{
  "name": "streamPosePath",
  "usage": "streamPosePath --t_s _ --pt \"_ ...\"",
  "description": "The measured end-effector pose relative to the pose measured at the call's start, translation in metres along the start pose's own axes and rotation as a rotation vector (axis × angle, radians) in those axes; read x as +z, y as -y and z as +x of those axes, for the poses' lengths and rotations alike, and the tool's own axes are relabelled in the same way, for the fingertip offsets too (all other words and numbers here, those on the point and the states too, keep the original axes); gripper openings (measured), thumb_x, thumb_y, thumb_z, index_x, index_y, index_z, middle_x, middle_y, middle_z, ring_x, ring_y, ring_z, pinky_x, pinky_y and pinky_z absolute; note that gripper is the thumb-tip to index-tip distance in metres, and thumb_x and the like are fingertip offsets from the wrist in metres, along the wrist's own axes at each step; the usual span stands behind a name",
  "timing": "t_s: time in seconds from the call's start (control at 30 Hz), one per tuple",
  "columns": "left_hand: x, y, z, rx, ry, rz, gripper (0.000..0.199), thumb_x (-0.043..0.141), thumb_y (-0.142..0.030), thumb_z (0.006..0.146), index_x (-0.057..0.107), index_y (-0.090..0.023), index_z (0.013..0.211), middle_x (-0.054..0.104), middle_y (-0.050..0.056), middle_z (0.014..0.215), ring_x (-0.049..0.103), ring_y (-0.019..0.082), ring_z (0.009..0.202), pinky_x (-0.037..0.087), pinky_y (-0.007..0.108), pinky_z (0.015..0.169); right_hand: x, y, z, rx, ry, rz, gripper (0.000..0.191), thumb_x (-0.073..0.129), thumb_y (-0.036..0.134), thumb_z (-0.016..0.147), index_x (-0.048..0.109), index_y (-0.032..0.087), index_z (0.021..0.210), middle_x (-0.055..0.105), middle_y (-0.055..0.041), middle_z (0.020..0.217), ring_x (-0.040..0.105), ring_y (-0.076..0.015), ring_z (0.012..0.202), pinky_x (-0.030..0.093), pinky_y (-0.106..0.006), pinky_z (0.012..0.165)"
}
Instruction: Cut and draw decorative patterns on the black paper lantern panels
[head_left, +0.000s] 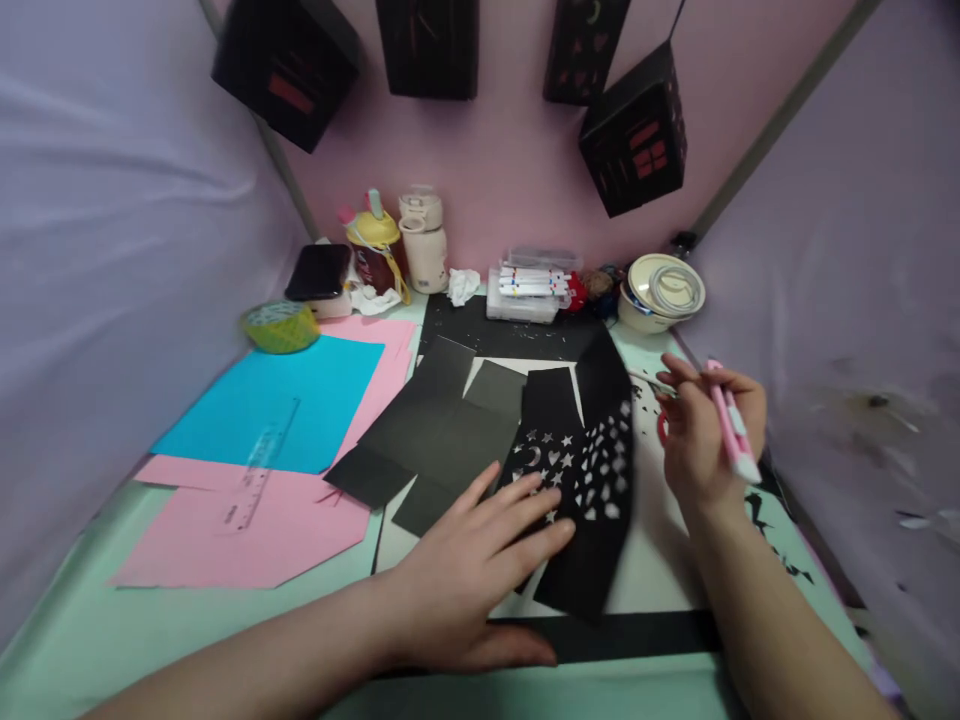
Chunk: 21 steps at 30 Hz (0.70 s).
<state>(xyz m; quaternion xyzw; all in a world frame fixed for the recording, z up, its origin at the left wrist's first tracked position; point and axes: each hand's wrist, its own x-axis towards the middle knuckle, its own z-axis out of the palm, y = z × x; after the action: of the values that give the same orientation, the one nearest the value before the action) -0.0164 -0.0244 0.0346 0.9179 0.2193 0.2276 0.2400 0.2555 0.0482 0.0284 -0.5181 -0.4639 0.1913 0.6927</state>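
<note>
My left hand (480,565) lies with its fingers spread on a black paper cutout (547,400), which has stars, hearts, a moon and many small shapes cut through it. Its right flap lifts a little and is blurred. My right hand (701,435) is raised to the right of the cutout, its fingers curled round a pink-and-white craft knife (727,420). A thin white stick (651,380) shows by its fingertips; whether it is held, I cannot tell. A second black paper cutout (442,430), without holes, spreads out to the left. Beneath both is a pale board (660,560) with black borders.
Blue paper (277,400), pink sheets (225,560) and a clear ruler (262,465) lie left. Yellow tape (281,328), a phone (319,272), bottles (426,250), a marker box (532,290) and a bowl (660,290) line the back. Black paper boxes (637,140) hang overhead. Black scraps (780,540) lie right.
</note>
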Motion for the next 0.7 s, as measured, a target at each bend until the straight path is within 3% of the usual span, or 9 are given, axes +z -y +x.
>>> streamPosePath --t_s 0.07,0.17,0.27,0.33,0.4,0.57,0.7 --pt "0.002 0.0 0.002 0.085 0.099 0.042 0.065 0.058 -0.055 0.088 0.045 -0.015 0.136 0.055 0.015 0.136 0.042 0.032 0.134 0.01 0.056 0.117 -0.009 -0.009 0.016 0.092 -0.098 0.026 0.024 0.057 0.024 0.083 0.044 0.027 0.103 0.07 -0.0027 0.11 0.068 -0.0199 0.098 0.057 -0.034 0.072" --pt "0.007 -0.001 0.007 0.164 0.171 0.009 0.039 0.05 -0.042 0.095 0.056 -0.015 0.123 0.065 0.011 0.121 0.055 0.025 0.12 0.027 0.045 0.114 -0.016 -0.021 0.027 0.156 -0.101 0.048 0.023 0.057 0.023 0.08 0.043 0.027 0.099 0.07 -0.0022 0.108 0.069 -0.0184 0.096 0.057 -0.031 0.068" --pt "0.008 -0.007 0.009 0.055 0.202 -0.069 0.025 0.042 -0.031 0.1 0.065 -0.019 0.1 0.07 0.003 0.095 0.065 0.015 0.091 0.047 0.028 0.088 -0.016 -0.029 0.027 0.193 -0.074 0.044 0.024 0.059 0.023 0.078 0.044 0.026 0.097 0.071 -0.0031 0.108 0.069 -0.0175 0.094 0.055 -0.03 0.071" --pt "0.007 -0.01 0.009 -0.063 0.219 -0.1 0.036 0.036 -0.032 0.102 0.065 -0.02 0.086 0.066 -0.001 0.076 0.061 0.011 0.07 0.046 0.023 0.068 -0.014 -0.032 0.025 0.196 -0.033 0.018 0.023 0.058 0.022 0.078 0.045 0.025 0.097 0.071 -0.0037 0.106 0.069 -0.0177 0.093 0.055 -0.03 0.073" --pt "0.005 -0.011 0.008 -0.051 0.197 -0.085 0.044 0.031 -0.034 0.103 0.064 -0.02 0.078 0.061 -0.001 0.067 0.056 0.011 0.063 0.041 0.024 0.06 -0.012 -0.033 0.022 0.176 0.016 -0.017 0.022 0.057 0.022 0.079 0.045 0.025 0.097 0.071 -0.0041 0.105 0.07 -0.0181 0.092 0.054 -0.032 0.075" --pt "0.005 -0.005 0.005 0.179 0.067 0.109 0.044 0.043 -0.031 0.098 0.056 -0.018 0.059 0.056 0.001 0.06 0.048 0.014 0.057 0.032 0.031 0.054 -0.011 -0.029 0.015 0.087 0.144 -0.118 0.017 0.055 0.025 0.084 0.046 0.025 0.098 0.071 -0.0059 0.105 0.069 -0.021 0.095 0.053 -0.04 0.084" --pt "0.007 -0.003 0.008 0.179 0.102 0.15 0.026 0.045 -0.024 0.095 0.064 -0.017 0.079 0.061 0.002 0.067 0.052 0.016 0.061 0.037 0.032 0.058 -0.011 -0.026 0.014 0.041 0.215 -0.189 0.017 0.058 0.024 0.083 0.046 0.025 0.095 0.071 -0.0051 0.099 0.069 -0.0228 0.098 0.051 -0.045 0.091"
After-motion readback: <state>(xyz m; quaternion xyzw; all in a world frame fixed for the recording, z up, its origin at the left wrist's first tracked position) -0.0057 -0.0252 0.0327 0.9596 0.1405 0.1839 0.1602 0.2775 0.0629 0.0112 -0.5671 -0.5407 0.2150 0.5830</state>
